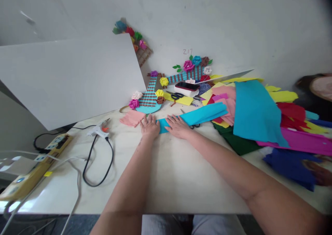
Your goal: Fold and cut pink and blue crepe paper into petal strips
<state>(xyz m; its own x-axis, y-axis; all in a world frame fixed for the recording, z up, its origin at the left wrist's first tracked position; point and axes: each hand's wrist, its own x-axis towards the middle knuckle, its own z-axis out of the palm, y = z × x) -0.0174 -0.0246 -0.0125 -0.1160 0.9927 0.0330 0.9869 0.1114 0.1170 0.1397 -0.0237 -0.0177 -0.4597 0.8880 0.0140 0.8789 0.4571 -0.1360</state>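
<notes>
A long folded strip of turquoise crepe paper (201, 115) lies across the table, its right end resting over the paper pile. On the strip's left end my left hand (149, 125) is pressed flat, fingers apart. My right hand (177, 126) lies flat on the same strip a little further right, fingers stretched out. Beside my left hand is a piece of salmon crepe paper (131, 118). A pair of scissors (195, 126) is partly hidden under the strip. Behind my hands stands a turquoise paper guitar (149, 100) with brown lines and paper flowers.
To the left are a glue gun (100, 129) with its looping cord and a yellow power strip (38, 166). A large white board (72, 79) leans at the back left. Colourful crepe paper (256, 110) is heaped at right. A phone (187, 86) and black-handled scissors (176, 95) lie behind.
</notes>
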